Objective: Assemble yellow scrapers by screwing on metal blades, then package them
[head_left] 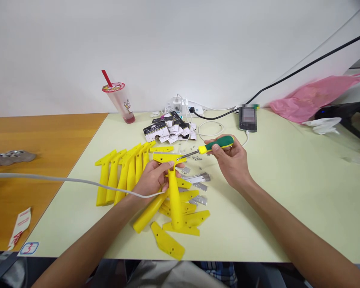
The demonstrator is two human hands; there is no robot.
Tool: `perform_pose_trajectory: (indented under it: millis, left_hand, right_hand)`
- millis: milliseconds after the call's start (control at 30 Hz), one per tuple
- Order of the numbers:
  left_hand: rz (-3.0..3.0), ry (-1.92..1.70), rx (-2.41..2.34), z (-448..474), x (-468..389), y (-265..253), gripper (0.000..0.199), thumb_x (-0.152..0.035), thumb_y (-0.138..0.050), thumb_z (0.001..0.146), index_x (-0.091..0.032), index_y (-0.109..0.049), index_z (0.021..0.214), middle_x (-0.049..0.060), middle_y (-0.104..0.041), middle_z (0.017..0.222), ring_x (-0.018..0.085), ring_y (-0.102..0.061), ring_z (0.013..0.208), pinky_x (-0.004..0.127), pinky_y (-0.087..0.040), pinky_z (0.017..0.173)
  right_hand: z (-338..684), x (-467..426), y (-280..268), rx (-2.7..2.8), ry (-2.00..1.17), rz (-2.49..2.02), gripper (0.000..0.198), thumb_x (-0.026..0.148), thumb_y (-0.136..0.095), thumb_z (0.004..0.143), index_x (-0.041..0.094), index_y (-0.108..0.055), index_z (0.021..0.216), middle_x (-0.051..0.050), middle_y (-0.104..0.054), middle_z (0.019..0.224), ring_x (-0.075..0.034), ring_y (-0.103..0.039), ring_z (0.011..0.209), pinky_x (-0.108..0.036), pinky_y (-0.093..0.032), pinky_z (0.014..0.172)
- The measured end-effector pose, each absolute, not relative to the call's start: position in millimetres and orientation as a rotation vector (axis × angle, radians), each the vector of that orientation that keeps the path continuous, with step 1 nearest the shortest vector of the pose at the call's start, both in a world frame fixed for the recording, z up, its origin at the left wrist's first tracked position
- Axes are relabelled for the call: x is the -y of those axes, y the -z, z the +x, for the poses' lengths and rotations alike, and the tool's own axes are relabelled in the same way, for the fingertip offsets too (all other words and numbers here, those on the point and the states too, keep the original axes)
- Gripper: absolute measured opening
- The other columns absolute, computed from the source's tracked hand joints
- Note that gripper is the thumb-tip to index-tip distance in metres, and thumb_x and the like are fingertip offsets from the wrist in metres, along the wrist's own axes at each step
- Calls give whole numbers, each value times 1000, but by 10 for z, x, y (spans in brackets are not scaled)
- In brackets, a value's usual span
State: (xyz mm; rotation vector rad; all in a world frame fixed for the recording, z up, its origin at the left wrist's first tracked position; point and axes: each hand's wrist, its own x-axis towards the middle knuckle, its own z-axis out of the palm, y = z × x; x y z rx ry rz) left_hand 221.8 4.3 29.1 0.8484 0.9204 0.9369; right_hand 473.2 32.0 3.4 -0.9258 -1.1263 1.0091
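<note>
My left hand (pixel 151 176) grips a yellow plastic T-shaped scraper (pixel 175 200) near its head, thumb on top and the handle pointing toward me. Closed around a green-and-yellow screwdriver (pixel 217 145), my right hand (pixel 232 160) keeps its tip on a small screw at the scraper's head. Several similar yellow scrapers (pixel 102 184) lie in a row to the left. Another yellow handle (pixel 148 214) lies below my left hand. Loose yellow head plates (pixel 167 241) are scattered around the held handle. Flat metal blades (pixel 202 178) and tiny screws (pixel 198 158) lie behind it, partly hidden.
Black-and-white cardboard packets (pixel 167 128) are piled near a power strip (pixel 198 108). A cup with a straw (pixel 119 102) stands at the back left. A phone (pixel 247 118) and pink bag (pixel 314 98) sit right. A grey cable (pixel 77 181) crosses my left arm.
</note>
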Motion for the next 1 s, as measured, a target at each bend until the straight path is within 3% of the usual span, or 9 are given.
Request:
perform_pose_trajectory:
  millis: [233, 433, 633, 1000]
  left_hand:
    - [843, -907, -906, 2174, -54, -271, 32, -38, -85, 90, -8, -78, 98, 11, -79, 80, 11, -59, 51, 20, -39, 38]
    - [860, -913, -900, 2198, -44, -281, 34, -40, -85, 90, -7, -78, 89, 20, -83, 99, 9, -59, 50, 20, -38, 38]
    - [841, -920, -912, 2196, -48, -272, 31, -37, -86, 88, -8, -79, 96, 21, -84, 109, 14, -69, 61, 19, -38, 38]
    - [774, -894, -901, 2238, -32, -381, 30, -36, -90, 81, -10, -76, 82, 12, -77, 75, 12, -61, 51, 19, -34, 34]
  right_hand:
    - [4731, -306, -87, 1082, -1034, -868, 36, 46, -96, 87, 30, -68, 104, -2, -86, 109, -20, -77, 92, -39, -65, 85]
    - [4733, -307, -105, 1113, -984, -901, 40, 52, -94, 86, 31, -66, 104, -3, -86, 109, -24, -79, 99, -43, -67, 86]
    - [4707, -280, -99, 1128, -990, -891, 37, 49, -93, 89, 31, -65, 104, -3, -86, 111, -22, -79, 94, -43, -68, 86]
    - [4694, -262, -145, 1121, -1020, -877, 44, 53, -97, 83, 31, -65, 103, -3, -86, 107, -24, -79, 95, -44, -68, 86]
